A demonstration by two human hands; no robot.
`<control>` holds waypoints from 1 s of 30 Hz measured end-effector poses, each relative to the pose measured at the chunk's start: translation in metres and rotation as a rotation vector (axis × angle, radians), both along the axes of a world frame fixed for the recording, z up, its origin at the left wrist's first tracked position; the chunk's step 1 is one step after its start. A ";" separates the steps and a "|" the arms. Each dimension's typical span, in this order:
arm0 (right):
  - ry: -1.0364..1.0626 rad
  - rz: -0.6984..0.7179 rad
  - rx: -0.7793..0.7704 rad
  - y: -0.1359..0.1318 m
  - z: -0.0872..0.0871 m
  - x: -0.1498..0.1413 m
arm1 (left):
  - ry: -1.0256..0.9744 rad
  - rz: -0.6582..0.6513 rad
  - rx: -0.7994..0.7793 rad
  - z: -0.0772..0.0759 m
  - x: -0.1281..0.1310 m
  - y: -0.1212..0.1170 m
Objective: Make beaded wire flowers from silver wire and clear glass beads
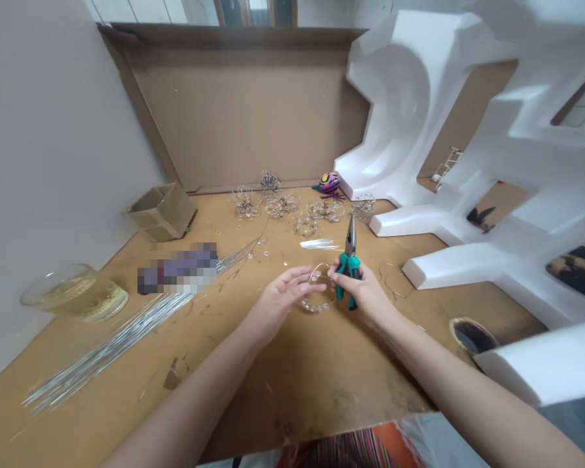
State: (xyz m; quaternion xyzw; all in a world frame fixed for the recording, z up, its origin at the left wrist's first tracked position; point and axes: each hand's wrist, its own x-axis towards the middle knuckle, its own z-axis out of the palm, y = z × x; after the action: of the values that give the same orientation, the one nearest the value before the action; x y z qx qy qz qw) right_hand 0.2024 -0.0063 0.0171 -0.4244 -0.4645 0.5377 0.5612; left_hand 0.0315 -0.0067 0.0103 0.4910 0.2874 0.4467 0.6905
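Observation:
A loop of thin wire strung with clear beads is between my hands, just above the table. My left hand has its fingers at the loop's left side, around the wire near a bead. With thumb and forefinger, my right hand pinches the loop's right side. The same hand keeps a pair of long-nose pliers with green and black handles in its grip, the jaws pointing up and away. Just beyond my hands lies a small bundle of short wires.
Several wire-and-bead pieces sit toward the back, near a colourful patterned object. A cardboard box, a glass bowl and long wires are on the left. White moulded foam borders the right, beside a hole.

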 end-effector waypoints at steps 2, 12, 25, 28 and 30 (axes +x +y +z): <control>0.078 0.002 0.030 0.004 -0.003 0.001 | 0.066 0.041 0.015 -0.002 0.000 0.001; -0.062 0.074 0.012 -0.001 -0.009 0.010 | 0.377 0.195 0.074 -0.002 -0.001 -0.001; -0.267 0.075 0.129 -0.006 -0.008 0.008 | 0.431 0.054 0.054 0.004 -0.001 -0.004; -0.247 0.090 0.105 -0.006 -0.006 0.008 | 0.445 0.069 0.099 0.004 -0.002 -0.004; -0.252 0.090 0.107 -0.007 -0.005 0.007 | 0.448 0.074 0.098 0.003 -0.002 -0.004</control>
State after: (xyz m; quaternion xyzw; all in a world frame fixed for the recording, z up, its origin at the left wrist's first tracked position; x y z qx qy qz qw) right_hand 0.2096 -0.0136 0.0121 -0.4367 -0.5777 0.4792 0.4959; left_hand 0.0296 -0.0109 0.0132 0.5998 0.4296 0.3650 0.5679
